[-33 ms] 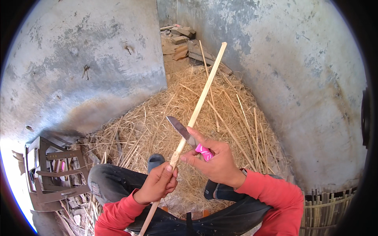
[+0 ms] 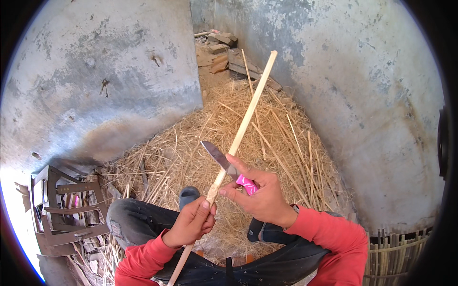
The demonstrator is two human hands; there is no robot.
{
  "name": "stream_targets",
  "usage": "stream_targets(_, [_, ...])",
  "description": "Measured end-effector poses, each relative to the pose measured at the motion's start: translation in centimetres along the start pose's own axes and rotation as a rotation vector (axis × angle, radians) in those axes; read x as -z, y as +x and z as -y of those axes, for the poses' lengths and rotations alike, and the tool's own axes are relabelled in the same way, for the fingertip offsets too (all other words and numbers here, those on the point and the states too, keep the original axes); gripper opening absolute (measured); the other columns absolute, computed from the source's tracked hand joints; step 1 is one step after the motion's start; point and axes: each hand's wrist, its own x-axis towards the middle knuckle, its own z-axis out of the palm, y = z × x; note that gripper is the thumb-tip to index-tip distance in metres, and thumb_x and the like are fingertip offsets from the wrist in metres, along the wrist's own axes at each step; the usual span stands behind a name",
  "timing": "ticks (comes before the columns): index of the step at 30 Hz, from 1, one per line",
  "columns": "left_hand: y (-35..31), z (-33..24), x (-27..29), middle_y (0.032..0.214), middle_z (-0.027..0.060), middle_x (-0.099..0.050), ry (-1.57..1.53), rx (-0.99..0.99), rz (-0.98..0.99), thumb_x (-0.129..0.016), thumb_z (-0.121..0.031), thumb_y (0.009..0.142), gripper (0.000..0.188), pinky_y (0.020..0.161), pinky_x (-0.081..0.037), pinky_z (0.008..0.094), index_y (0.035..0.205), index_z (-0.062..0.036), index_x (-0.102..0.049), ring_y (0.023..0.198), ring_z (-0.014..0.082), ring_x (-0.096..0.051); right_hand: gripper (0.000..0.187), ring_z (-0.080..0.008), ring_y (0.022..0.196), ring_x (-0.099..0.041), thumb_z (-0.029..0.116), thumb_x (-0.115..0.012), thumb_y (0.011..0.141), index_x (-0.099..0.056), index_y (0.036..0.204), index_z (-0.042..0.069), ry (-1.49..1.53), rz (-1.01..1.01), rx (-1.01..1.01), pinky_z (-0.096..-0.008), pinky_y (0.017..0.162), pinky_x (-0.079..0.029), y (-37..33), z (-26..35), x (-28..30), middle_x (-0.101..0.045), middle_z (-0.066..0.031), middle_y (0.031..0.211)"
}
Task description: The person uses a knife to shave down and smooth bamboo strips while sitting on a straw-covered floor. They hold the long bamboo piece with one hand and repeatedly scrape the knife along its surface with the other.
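Observation:
A long pale strip of split bamboo [image 2: 248, 113] slants from my lap up toward the far right. My left hand [image 2: 192, 222] is closed round its lower part, just below a knobbly joint. In my right hand [image 2: 261, 192] is a knife [image 2: 217, 155] with a pink handle, mostly covered by the fingers. Its blade lies across the strip above the joint, tip pointing to the upper left. The index finger of my right hand rests along the strip beside the blade.
Pale shavings and thin strips [image 2: 191, 138] cover the floor ahead. A broken brown frame [image 2: 71, 209] stands at the left. Worn grey walls rise on the left [image 2: 100, 71] and right [image 2: 362, 95]. Wood pieces [image 2: 219, 45] lie at the back, and a slatted basket [image 2: 396, 252] sits at lower right.
The far end of the bamboo strip has tipped very slightly to the right. Both hands and the knife are almost where they were.

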Motion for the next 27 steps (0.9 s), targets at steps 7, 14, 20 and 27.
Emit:
stream_targets(7, [-0.1, 0.0, -0.1, 0.062, -0.0023, -0.040, 0.081, 0.002, -0.034, -0.034, -0.028, 0.114, 0.030, 0.048, -0.031, 0.0234, 0.103, -0.0054, -0.049, 0.051, 0.0060, -0.032, 0.065, -0.0018, 0.076, -0.052, 0.003, -0.079, 0.087, -0.055, 0.147, 0.006, -0.011, 0.039, 0.011, -0.0193, 0.069, -0.046, 0.4, -0.1, 0.0, -0.067, 0.0006, 0.093])
stream_targets(14, [-0.2, -0.1, 0.5, 0.062, -0.0026, -0.040, 0.171, -0.061, -0.132, -0.035, -0.029, 0.114, 0.030, 0.048, -0.031, 0.0223, 0.103, -0.0051, -0.050, 0.051, 0.0055, -0.034, 0.061, -0.0055, 0.068, -0.058, 0.012, -0.080, 0.085, -0.061, 0.142, 0.010, -0.309, 0.011, 0.114, -0.0246, 0.062, -0.049, 0.7, 2.0, 3.7, -0.071, -0.0031, 0.085])
stream_targets(20, [-0.4, 1.3, 0.1, 0.063, -0.0019, -0.042, 0.219, -0.025, -0.029, -0.036, -0.027, 0.114, 0.029, 0.048, -0.033, 0.0230, 0.105, -0.0042, -0.051, 0.051, 0.0061, -0.036, 0.072, -0.0154, 0.074, -0.061, 0.020, -0.092, 0.074, -0.064, 0.139, 0.009, -0.519, -0.166, 0.387, -0.0279, 0.064, -0.049, 0.9, 0.3, 2.9, -0.064, -0.0079, 0.093])
stream_targets(27, [-0.8, 1.5, 0.2, 0.061, -0.0022, -0.046, 0.201, 0.016, 0.008, -0.039, -0.023, 0.113, 0.026, 0.050, -0.036, 0.0241, 0.105, -0.0027, -0.053, 0.052, 0.0057, -0.041, 0.065, -0.0132, 0.077, -0.057, 0.020, -0.090, 0.077, -0.066, 0.137, 0.008, -0.597, -0.253, 0.307, -0.0274, 0.067, -0.048, 1.7, 0.5, 4.4, -0.062, -0.0058, 0.094])
